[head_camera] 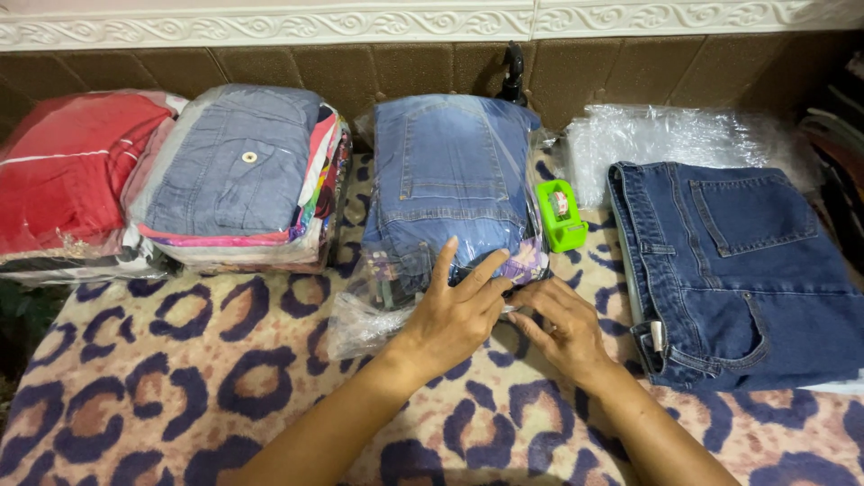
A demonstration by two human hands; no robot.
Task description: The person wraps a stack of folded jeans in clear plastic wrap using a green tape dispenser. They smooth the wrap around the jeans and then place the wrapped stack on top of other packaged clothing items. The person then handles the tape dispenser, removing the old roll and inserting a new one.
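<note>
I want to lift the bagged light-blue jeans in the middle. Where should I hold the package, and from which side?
Probably best by its two long sides, one hand on each, from the near end. The bagged light-blue jeans lie flat, long axis pointing away; the loose plastic at the near end, under the left hand and right hand, would likely slip. On the right side, the green tape dispenser sits close.

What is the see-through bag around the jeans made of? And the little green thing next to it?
The see-through bag looks like thin, glossy plastic film: it crinkles, shines, and the folded jeans show through. The jeans look like faded blue denim, with visible seams and a pocket. The little green thing seems to be hard, smooth plastic, probably a tape dispenser. Both the left hand and right hand press on the bag.
</note>
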